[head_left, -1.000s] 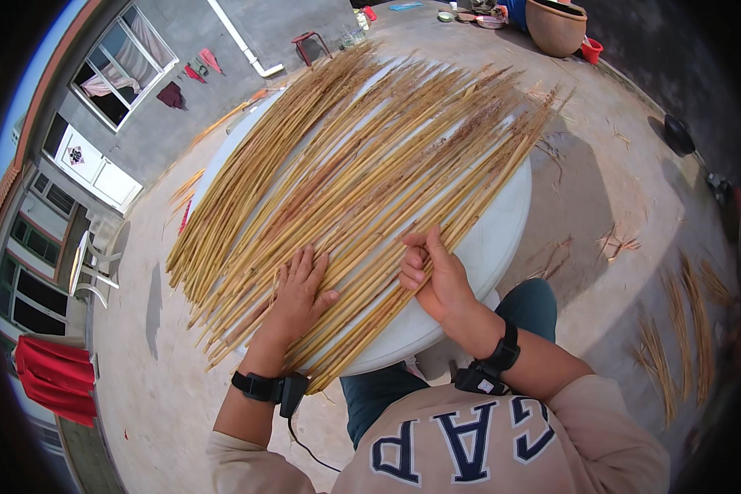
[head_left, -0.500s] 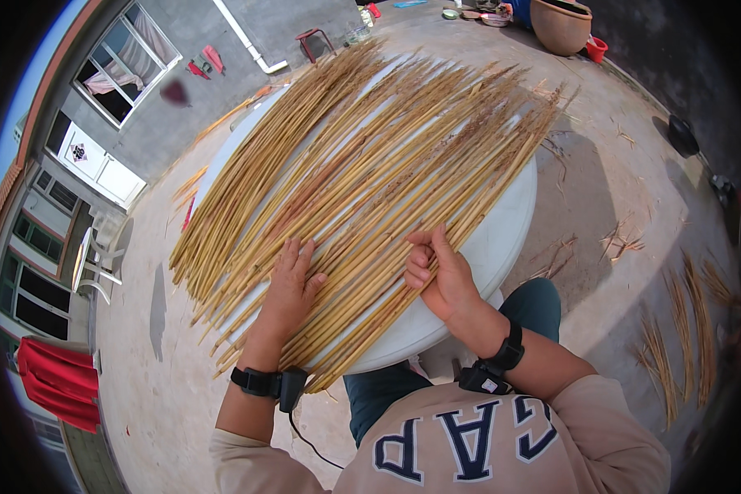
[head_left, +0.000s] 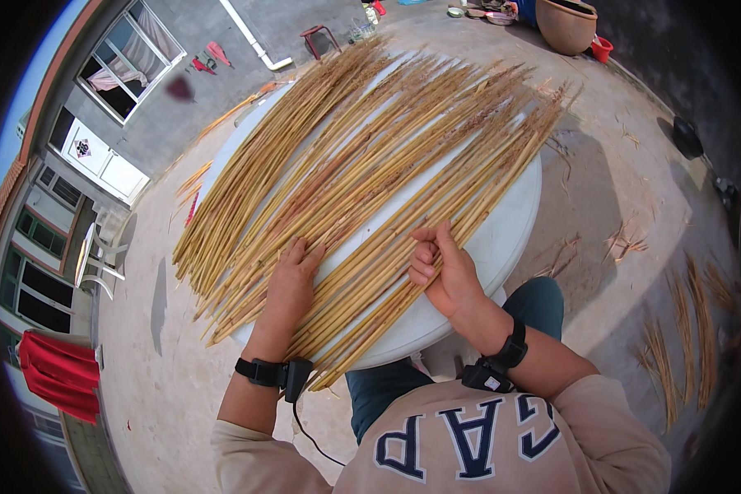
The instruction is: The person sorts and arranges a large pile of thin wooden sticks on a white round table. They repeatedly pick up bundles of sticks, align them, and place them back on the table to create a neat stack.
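Long dry yellow-brown stalks with feathery tops lie side by side across a round white table, their cut ends toward my lower left. A strip of bare tabletop separates the nearer stalks from the middle ones. My left hand rests palm down across the lower stalks, fingers extended beside that strip. At the near edge of the stalks, my right hand has its fingers curled and its thumb near the index finger. The fingertips touch the stalks; whatever they hold is hidden. A denser bunch of thinner stalks lies at the far left.
Loose stalk bundles lie on the concrete ground at right. A white chair and a red cloth are at left. A large clay pot and a red bucket stand far right, a small stool by the wall.
A white gap has opened between the middle and nearer stalks. Some stalks by my left hand have shifted up and left, and its fingers are closer together. My right hand has barely moved.
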Demonstrator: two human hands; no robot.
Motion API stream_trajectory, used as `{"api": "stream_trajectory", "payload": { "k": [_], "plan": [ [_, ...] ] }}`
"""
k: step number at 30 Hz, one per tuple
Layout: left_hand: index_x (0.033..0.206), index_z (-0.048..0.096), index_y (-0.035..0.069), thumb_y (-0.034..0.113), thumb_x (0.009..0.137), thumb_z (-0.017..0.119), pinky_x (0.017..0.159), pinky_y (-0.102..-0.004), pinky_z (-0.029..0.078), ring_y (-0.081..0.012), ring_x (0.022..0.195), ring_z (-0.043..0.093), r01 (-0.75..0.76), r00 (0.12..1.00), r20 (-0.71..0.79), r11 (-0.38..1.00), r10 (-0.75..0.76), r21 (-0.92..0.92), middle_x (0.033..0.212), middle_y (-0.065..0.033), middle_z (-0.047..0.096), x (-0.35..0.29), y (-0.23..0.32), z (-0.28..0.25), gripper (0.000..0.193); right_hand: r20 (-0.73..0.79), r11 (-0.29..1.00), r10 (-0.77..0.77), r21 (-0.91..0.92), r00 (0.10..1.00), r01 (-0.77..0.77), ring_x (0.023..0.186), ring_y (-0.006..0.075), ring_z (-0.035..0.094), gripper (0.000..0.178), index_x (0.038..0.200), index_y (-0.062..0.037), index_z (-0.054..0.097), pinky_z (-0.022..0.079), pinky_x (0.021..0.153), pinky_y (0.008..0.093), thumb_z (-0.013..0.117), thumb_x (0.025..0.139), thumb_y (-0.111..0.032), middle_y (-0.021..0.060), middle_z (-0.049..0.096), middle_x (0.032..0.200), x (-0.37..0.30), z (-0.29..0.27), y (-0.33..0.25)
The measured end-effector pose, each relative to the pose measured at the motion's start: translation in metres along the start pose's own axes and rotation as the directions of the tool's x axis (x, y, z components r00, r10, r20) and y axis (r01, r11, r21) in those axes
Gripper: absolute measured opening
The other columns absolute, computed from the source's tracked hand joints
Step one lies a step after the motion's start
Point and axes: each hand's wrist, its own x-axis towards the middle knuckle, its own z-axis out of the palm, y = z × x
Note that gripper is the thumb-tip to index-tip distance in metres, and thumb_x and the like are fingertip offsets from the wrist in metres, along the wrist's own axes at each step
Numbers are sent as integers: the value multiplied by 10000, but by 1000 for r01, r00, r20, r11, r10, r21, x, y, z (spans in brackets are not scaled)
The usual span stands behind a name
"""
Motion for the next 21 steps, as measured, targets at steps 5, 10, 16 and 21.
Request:
{"api": "stream_trajectory", "payload": {
  "k": [5, 10, 16, 21],
  "plan": [
    [943, 585, -7, -9, 726, 634, 948, -412, 404, -392, 1168, 447, -63, 996, -64, 998, 62, -6, 1186, -236, 494, 5, 8, -5, 222, 14, 1000, -1, 10, 1000, 0, 538, 116, 402, 427, 963, -12, 527, 361, 502, 254, 408, 951, -422, 14, 433, 633, 0, -2, 0],
    [863, 541, -25, -1, 741, 617, 927, -424, 397, -407, 1105, 464, -39, 995, -94, 998, 43, 47, 1139, -243, 491, 7, 5, 4, 145, 23, 1000, -2, 12, 1000, 2, 537, 116, 403, 429, 968, -11, 526, 362, 503, 254, 416, 946, -425, 14, 437, 636, 1, -3, 1],
    [873, 529, -26, -4, 793, 567, 824, -417, 437, -377, 985, 520, 50, 996, -62, 983, -62, -176, 1105, -223, 490, 10, 11, -24, 91, 36, 1000, -4, -3, 999, 4, 541, 115, 395, 430, 999, -7, 524, 366, 507, 253, 426, 943, -421, 18, 442, 658, 1, -4, 2],
    [877, 525, -13, -24, 839, 530, 587, -277, 441, -173, 675, 545, 157, 985, 144, 820, -92, -550, 978, -115, 523, 8, 43, -64, 40, 29, 1000, -13, -21, 999, 13, 582, 106, 401, 460, 1102, 2, 520, 377, 529, 249, 440, 937, -420, 15, 448, 689, 0, -3, 0]
  ]
}}
